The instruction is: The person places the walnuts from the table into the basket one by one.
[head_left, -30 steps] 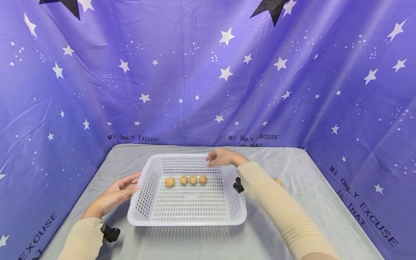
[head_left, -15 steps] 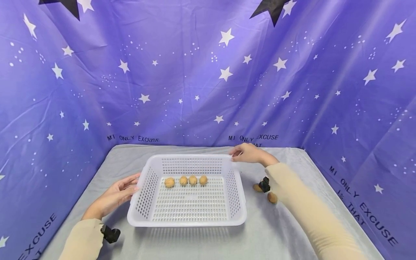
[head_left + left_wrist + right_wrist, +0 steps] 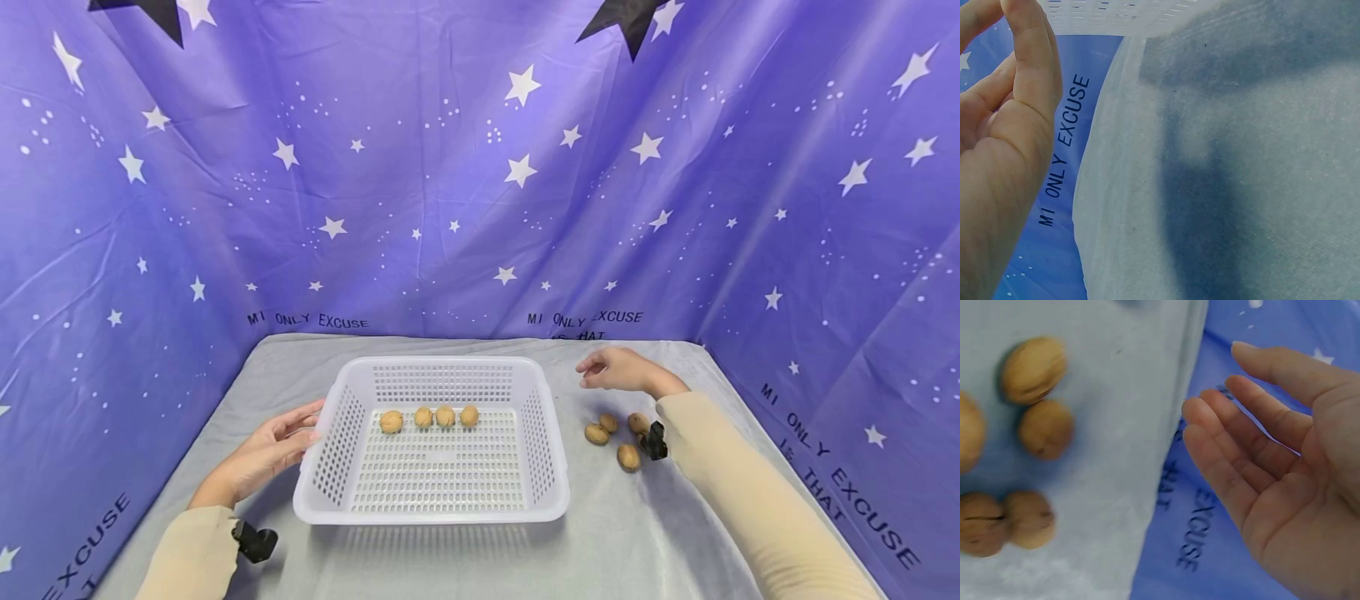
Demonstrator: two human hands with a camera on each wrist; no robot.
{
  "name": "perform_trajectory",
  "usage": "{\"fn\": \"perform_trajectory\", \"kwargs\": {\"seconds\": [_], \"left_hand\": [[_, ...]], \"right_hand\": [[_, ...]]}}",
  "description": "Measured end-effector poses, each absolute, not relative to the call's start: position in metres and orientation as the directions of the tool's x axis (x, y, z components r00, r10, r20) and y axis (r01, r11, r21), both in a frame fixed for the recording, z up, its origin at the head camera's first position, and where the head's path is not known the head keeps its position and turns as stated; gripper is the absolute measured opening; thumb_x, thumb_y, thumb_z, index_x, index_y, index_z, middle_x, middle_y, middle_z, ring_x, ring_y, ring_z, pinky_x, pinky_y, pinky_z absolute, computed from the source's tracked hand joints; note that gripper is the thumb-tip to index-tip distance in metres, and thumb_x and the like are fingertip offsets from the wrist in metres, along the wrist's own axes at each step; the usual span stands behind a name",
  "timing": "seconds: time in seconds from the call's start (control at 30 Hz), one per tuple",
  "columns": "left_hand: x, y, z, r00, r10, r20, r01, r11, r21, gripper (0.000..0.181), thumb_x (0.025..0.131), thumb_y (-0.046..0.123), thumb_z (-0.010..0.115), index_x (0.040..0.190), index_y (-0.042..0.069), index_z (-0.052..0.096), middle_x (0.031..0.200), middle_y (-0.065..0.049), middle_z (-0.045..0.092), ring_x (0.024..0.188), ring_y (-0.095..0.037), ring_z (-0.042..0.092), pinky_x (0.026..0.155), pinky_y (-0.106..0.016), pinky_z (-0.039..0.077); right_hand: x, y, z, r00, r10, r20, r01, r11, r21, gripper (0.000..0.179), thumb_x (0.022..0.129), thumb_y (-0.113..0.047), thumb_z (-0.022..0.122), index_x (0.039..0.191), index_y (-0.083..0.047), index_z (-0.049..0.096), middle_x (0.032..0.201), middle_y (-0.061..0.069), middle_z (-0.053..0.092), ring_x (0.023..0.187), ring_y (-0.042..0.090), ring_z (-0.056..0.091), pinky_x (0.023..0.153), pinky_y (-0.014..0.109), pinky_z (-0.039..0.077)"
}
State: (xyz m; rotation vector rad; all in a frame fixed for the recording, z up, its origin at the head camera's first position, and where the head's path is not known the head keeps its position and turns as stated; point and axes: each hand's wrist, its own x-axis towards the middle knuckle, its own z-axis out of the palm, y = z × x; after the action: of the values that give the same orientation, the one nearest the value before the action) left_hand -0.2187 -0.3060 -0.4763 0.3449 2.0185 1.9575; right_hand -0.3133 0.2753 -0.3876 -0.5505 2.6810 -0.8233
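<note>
A white plastic basket [image 3: 441,500] with slotted walls sits mid-table, holding several walnuts [image 3: 392,422] in a loose row toward its back. At its left side, my left hand [image 3: 258,454] touches the outer rim with fingertips and thumb, fingers fairly straight. My right hand [image 3: 618,369] hovers to the right of the basket with nothing in it. Its fingers look slightly bent and apart in the right wrist view. Just nearer than that hand, several more walnuts [image 3: 628,457] lie on the cloth; the right wrist view shows some of these walnuts [image 3: 1034,369] close together.
Grey cloth [image 3: 420,562] covers the table. A purple star-printed curtain [image 3: 435,167] rises behind and along both sides. Each wrist carries a small black camera, such as the left camera [image 3: 255,540].
My right hand has moved from above the basket's back right, past its corner, to the right over the table, uncovering the loose walnuts there. The left hand and basket have stayed put.
</note>
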Motion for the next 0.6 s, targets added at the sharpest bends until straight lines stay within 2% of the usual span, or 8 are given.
{"fn": "perform_trajectory", "kwargs": {"seconds": [0.23, 0.33, 0.47, 0.6], "left_hand": [[-0.219, -0.306, -0.476, -0.926, 0.37, -0.07, -0.058, 0.043, 0.997, 0.063, 0.102, 0.005, 0.056, 0.157, -0.001, 0.025, 0.142, -0.016, 0.05, 0.117, -0.019, 0.061, 0.096, -0.035, 0.053], [-0.219, -0.306, -0.477, -0.921, 0.384, -0.065, -0.055, 0.037, 0.998, 0.063, 0.102, 0.005, 0.055, 0.157, 0.0, 0.025, 0.141, -0.017, 0.05, 0.116, -0.02, 0.062, 0.097, -0.035, 0.052], [-0.22, -0.307, -0.478, -0.915, 0.4, -0.052, -0.042, 0.035, 0.999, 0.062, 0.103, 0.005, 0.054, 0.157, 0.0, 0.024, 0.141, -0.018, 0.049, 0.116, -0.021, 0.062, 0.097, -0.036, 0.053], [-0.22, -0.307, -0.477, -0.919, 0.391, -0.056, -0.042, 0.043, 0.998, 0.062, 0.103, 0.005, 0.055, 0.157, 0.0, 0.024, 0.141, -0.018, 0.049, 0.116, -0.02, 0.062, 0.096, -0.036, 0.053]], "right_hand": [[-0.307, 0.298, -0.413, -0.888, -0.402, -0.224, -0.214, 0.791, -0.574, 0.037, 0.091, -0.013, 0.068, 0.121, 0.009, 0.064, 0.098, 0.011, 0.071, 0.082, 0.02, 0.064, 0.075, 0.035, 0.054], [-0.304, 0.305, -0.423, -0.892, -0.384, -0.237, -0.202, 0.809, -0.552, 0.037, 0.09, -0.013, 0.069, 0.118, 0.01, 0.066, 0.093, 0.01, 0.071, 0.081, 0.022, 0.065, 0.075, 0.037, 0.054], [-0.301, 0.312, -0.433, -0.898, -0.37, -0.239, -0.207, 0.833, -0.513, 0.036, 0.088, -0.017, 0.073, 0.114, 0.008, 0.069, 0.096, 0.008, 0.071, 0.088, 0.022, 0.064, 0.082, 0.042, 0.054], [-0.299, 0.314, -0.44, -0.9, -0.332, -0.283, -0.142, 0.836, -0.529, 0.034, 0.089, -0.02, 0.076, 0.112, 0.004, 0.071, 0.087, 0.006, 0.069, 0.079, 0.019, 0.061, 0.075, 0.039, 0.053]]}}
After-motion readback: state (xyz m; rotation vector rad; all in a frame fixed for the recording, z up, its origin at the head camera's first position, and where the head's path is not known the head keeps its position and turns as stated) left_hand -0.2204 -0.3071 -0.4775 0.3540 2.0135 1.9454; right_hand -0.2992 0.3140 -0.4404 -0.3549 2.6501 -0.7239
